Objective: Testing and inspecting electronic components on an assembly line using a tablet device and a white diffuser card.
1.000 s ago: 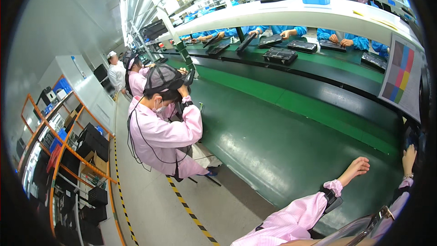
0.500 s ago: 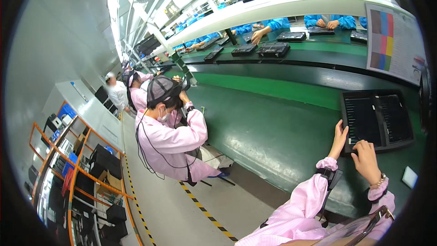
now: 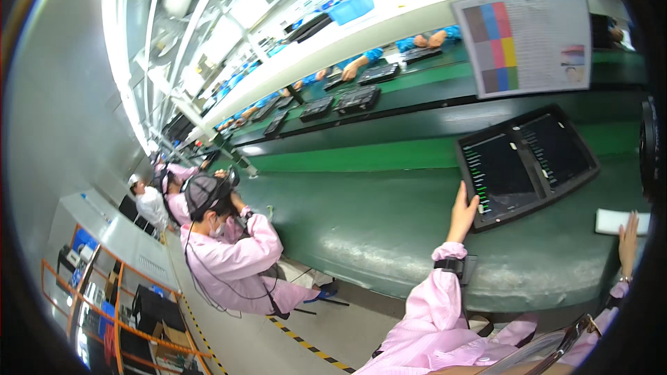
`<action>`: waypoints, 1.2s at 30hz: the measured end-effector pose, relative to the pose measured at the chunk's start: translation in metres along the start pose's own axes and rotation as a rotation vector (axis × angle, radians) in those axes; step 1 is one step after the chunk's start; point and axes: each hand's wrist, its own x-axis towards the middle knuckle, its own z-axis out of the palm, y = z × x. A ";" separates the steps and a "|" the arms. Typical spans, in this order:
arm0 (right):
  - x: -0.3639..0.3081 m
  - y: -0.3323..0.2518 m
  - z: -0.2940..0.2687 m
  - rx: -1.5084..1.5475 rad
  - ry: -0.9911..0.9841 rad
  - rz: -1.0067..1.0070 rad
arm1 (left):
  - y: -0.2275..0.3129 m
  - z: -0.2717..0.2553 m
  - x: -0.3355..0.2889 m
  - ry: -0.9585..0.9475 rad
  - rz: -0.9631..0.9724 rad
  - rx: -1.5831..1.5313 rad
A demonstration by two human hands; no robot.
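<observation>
A black tray [image 3: 532,161] with two dark, glossy panels lies on the green bench in front of me at the right. Short green and white strips run along the left side of each panel. At its lower left corner, my left hand [image 3: 461,215] holds the rim, the thumb over the edge and the fingers along the side. Farther right, my right hand [image 3: 627,246] has its fingers stretched out over a white block [image 3: 608,221], touching it. The right part of that block is cut off by the dark rim of the picture.
A printed sheet with coloured squares [image 3: 531,45] hangs beyond the tray. Several black trays [image 3: 358,99] lie on the far line, where people in blue sleeves work. A person in pink [image 3: 226,236] sits to the left along the green bench [image 3: 361,215]. An orange-framed rack [image 3: 118,292] stands farther left.
My right hand has left the tray's near edge and moved right to the white block. My left hand stays at the tray. The view has turned right, and the tray appears more tilted.
</observation>
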 end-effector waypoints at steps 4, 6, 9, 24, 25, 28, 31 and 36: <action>0.010 -0.038 0.012 0.063 0.030 -0.150 | 0.018 -0.030 -0.005 0.054 0.010 0.195; -0.002 -0.047 -0.036 0.080 -0.021 -0.124 | 0.031 -0.024 -0.001 -0.022 -0.022 0.171; 0.008 -0.101 -0.106 0.044 -0.186 -0.130 | 0.036 -0.040 -0.002 -0.077 -0.112 0.079; 0.029 -0.119 -0.142 0.580 -0.074 0.051 | 0.070 -0.120 -0.087 -0.198 -0.212 0.096; 0.030 -0.132 -0.145 0.671 -0.076 0.094 | 0.074 -0.122 -0.097 -0.200 -0.225 0.092; 0.036 -0.180 -0.138 0.676 -0.157 0.031 | 0.071 -0.132 -0.122 -0.218 -0.145 0.176; 0.032 -0.219 -0.137 0.562 -0.117 -0.245 | 0.083 -0.141 -0.126 -0.307 -0.153 0.262; 0.030 -0.232 -0.122 0.362 -0.239 -0.195 | 0.095 -0.144 -0.114 -0.411 -0.238 0.283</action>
